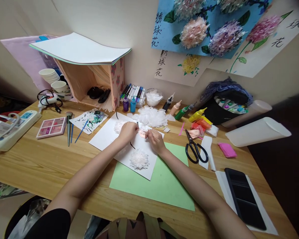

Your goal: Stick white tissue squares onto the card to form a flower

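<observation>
My left hand and my right hand meet over a white sheet of paper, both pinching a small pink tissue piece between their fingertips. A finished white tissue flower lies on the same sheet, just below my hands. Another pale tissue flower sits by my left hand. A heap of white tissue squares lies beyond my hands. The white sheet overlaps a green sheet of paper.
Black scissors lie right of the green sheet, near paint bottles and pink clay. A marker box, paint palette, brushes and power strip are to the left. A black phone lies at the right.
</observation>
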The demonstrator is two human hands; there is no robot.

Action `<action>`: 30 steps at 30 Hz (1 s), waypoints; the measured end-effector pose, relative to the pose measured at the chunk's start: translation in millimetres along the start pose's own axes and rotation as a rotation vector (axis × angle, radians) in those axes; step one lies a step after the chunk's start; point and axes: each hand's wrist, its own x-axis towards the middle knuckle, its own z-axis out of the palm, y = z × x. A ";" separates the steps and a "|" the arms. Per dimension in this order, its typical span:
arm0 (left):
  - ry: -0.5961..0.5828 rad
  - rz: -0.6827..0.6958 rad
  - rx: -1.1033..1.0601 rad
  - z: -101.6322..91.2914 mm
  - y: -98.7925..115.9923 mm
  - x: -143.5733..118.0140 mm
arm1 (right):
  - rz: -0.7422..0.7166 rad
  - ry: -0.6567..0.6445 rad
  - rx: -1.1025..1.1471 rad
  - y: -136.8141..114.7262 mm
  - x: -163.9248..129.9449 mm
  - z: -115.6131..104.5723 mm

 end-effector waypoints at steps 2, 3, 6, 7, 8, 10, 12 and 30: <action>-0.008 0.019 0.050 0.4 2.4 -0.4 | 0.041 0.025 0.019 -0.4 5.7 1.9; -0.011 0.021 0.068 0.5 3.6 -0.6 | 0.077 0.044 0.044 -0.4 9.2 3.1; -0.012 0.024 0.090 1.0 5.6 -1.0 | 0.211 0.112 0.143 1.3 18.2 6.8; -0.013 0.027 0.095 1.2 5.7 -1.2 | 0.254 0.133 0.177 2.3 19.6 7.6; -0.014 0.030 0.100 1.5 5.7 -1.4 | 0.285 0.148 0.205 3.5 20.1 8.0; -0.015 0.035 0.109 1.9 5.5 -1.9 | 0.306 0.151 0.245 5.8 17.9 7.7; -0.013 0.041 0.125 1.7 5.8 -2.4 | 0.281 0.143 0.260 7.1 13.3 6.1; -0.001 0.089 0.107 1.5 3.4 -2.0 | -0.143 -0.026 -0.052 0.0 1.8 4.5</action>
